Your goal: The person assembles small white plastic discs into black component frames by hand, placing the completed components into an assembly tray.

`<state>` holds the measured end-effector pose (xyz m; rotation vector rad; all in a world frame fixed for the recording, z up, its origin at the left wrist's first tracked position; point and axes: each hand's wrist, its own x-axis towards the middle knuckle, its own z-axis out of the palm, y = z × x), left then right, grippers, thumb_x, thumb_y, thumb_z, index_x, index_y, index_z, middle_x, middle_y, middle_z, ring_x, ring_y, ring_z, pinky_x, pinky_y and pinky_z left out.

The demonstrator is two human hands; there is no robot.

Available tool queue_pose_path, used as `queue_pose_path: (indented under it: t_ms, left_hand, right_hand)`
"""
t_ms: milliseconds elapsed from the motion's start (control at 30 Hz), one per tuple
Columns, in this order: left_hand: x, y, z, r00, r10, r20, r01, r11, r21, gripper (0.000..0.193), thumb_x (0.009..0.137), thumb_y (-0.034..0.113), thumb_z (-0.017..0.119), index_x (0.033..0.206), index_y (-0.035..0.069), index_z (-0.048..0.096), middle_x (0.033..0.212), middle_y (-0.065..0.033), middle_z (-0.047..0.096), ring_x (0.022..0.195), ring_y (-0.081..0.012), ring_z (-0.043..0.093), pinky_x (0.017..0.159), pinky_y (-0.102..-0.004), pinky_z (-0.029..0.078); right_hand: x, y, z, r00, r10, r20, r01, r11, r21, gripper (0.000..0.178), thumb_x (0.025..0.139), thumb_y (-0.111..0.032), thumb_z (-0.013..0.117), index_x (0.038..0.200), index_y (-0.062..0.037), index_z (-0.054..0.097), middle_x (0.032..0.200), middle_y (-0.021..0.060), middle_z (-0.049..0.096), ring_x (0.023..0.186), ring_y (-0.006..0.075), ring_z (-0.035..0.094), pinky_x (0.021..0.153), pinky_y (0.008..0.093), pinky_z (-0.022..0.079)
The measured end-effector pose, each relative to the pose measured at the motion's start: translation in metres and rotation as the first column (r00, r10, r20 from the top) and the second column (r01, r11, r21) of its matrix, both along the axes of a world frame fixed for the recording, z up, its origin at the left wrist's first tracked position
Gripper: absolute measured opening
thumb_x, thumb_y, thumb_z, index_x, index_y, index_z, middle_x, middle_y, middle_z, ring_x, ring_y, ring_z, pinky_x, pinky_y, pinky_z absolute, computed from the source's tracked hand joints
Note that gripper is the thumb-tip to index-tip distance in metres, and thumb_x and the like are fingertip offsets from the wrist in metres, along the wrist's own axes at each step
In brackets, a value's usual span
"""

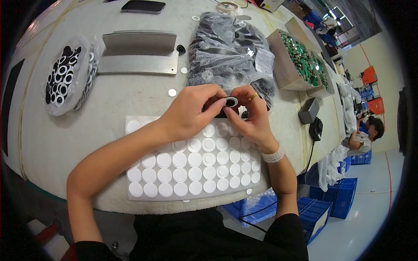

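A black-clothed torso (pixel 187 239) lay nearest the camera, and from it two bare forearms reached over the tabletop (pixel 113 98). The left grip (pixel 189 108) pinched a small round black piece with a white ring (pixel 232 102) between thumb and forefinger; the right grip (pixel 254 117) closed on its other side, so both were grasping it. The piece was up in the fingers, just above the far edge of a pale sheet (pixel 146 120).

Rows of white discs (pixel 180 175) covered that sheet. The rows nearest the torso looked full, while several spots toward the middle showed a smaller circle inside a larger outline, which suggested that part of the sheet had been used. The forearm and hands hid some of the far spots, so no full count was possible.

Left of the sheet, a clear bag (pixel 61 111) held many black and white rings; whether these were finished or waiting could not be told. Beyond the hands sat a plastic-wrapped bundle (pixel 226 56) of dark items, its contents unclear. The work seemed well short of its end: one piece was in hand, and most visible discs lay on the sheet.
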<state>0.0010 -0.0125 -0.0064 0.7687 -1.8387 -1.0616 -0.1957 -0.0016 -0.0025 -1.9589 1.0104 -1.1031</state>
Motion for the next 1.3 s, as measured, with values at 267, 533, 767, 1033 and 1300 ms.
queue_pose_path:
  t_ms: [267,533,767,1033,1300]
  left_hand:
    - [0.068,0.008,0.044,0.975,0.215,0.045,-0.214,0.976,-0.038,0.015,0.098,0.013,0.05,0.1,0.0,0.058,0.077,-0.0004,0.056,0.067,-0.0064,0.051,0.059,-0.0222,0.043]
    - [0.261,0.028,0.055,0.563,0.745,0.357,-0.696,0.661,-0.282,0.018,0.094,0.013,0.056,0.107,0.001,0.059,0.082,0.0008,0.055,0.069,-0.0062,0.047,0.065,-0.0198,0.041]
    - [0.206,0.0,0.068,0.606,0.793,0.065,-0.672,0.554,-0.491,0.019,0.092,0.014,0.056,0.107,0.002,0.058,0.084,-0.0003,0.057,0.07,-0.0082,0.048,0.065,-0.023,0.042]
    - [0.018,-0.005,0.043,0.971,0.223,0.087,-0.205,0.962,-0.181,0.011,0.087,0.011,0.058,0.093,0.003,0.061,0.083,-0.0098,0.059,0.069,-0.0182,0.056,0.059,-0.0301,0.044]
    - [-0.019,-0.006,-0.008,0.969,-0.011,0.245,0.09,0.945,-0.315,0.009,0.081,0.004,0.057,0.09,0.001,0.057,0.087,-0.0136,0.056,0.081,-0.0326,0.059,0.07,-0.0386,0.048]
  right_hand:
    - [-0.004,-0.005,0.008,0.992,-0.036,-0.117,0.019,0.989,-0.146,0.01,0.081,-0.001,0.066,0.089,-0.0001,0.061,0.08,0.006,0.062,0.067,0.0128,0.058,0.063,0.026,0.047]
    - [-0.018,-0.012,0.014,0.989,-0.112,-0.1,0.097,0.985,-0.146,0.006,0.082,0.0,0.063,0.087,-0.0018,0.061,0.072,0.0009,0.059,0.061,0.0072,0.054,0.053,0.0226,0.04]
    - [-0.05,-0.023,0.02,0.77,-0.265,-0.58,0.196,0.964,-0.18,0.018,0.076,-0.006,0.067,0.093,-0.0017,0.064,0.081,0.0121,0.065,0.069,0.0249,0.063,0.063,0.0338,0.049]
    - [-0.05,-0.034,-0.007,0.646,-0.346,-0.681,0.171,0.934,-0.313,0.016,0.078,-0.007,0.062,0.094,-0.0052,0.062,0.093,0.0139,0.06,0.085,0.0363,0.06,0.073,0.0443,0.049]
    - [-0.045,-0.024,0.009,0.618,-0.307,-0.723,0.213,0.952,-0.221,0.013,0.076,-0.014,0.066,0.085,-0.006,0.06,0.086,0.0118,0.06,0.081,0.0334,0.061,0.068,0.0427,0.049]
